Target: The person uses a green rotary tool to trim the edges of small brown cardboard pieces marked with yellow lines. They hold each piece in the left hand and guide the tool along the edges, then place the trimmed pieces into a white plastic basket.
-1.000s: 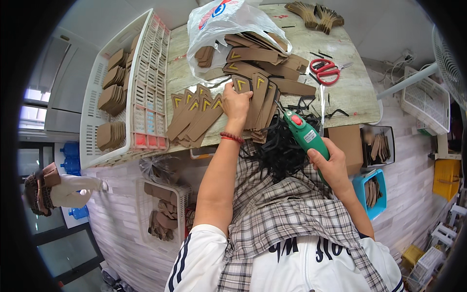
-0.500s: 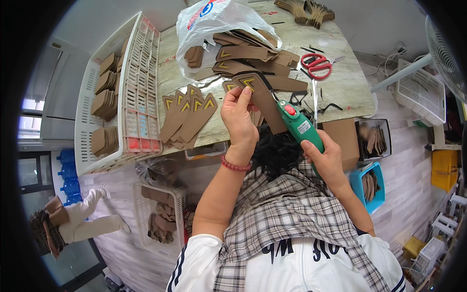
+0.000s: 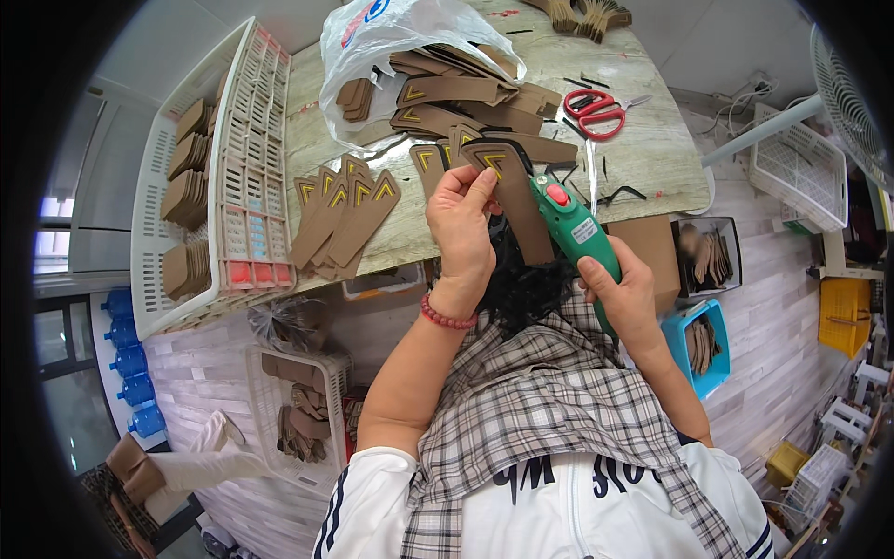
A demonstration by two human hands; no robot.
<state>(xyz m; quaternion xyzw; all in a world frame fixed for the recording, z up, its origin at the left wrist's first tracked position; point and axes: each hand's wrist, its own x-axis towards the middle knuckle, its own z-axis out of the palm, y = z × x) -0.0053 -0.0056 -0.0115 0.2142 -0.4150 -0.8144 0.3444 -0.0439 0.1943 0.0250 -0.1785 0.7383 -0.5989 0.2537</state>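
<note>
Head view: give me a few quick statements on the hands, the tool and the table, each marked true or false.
1. The left hand pinches a brown strip with a yellow chevron. True.
2. The right hand grips a red tool. False: the handheld tool is green with a red button.
3. The red-handled scissors lie on the table, apart from both hands. True.
4. The fanned chevron strips lie inside the white basket. False: they lie on the table beside it.
5. The clear plastic bag is under the table. False: it sits on the tabletop over a pile of brown strips.
</note>
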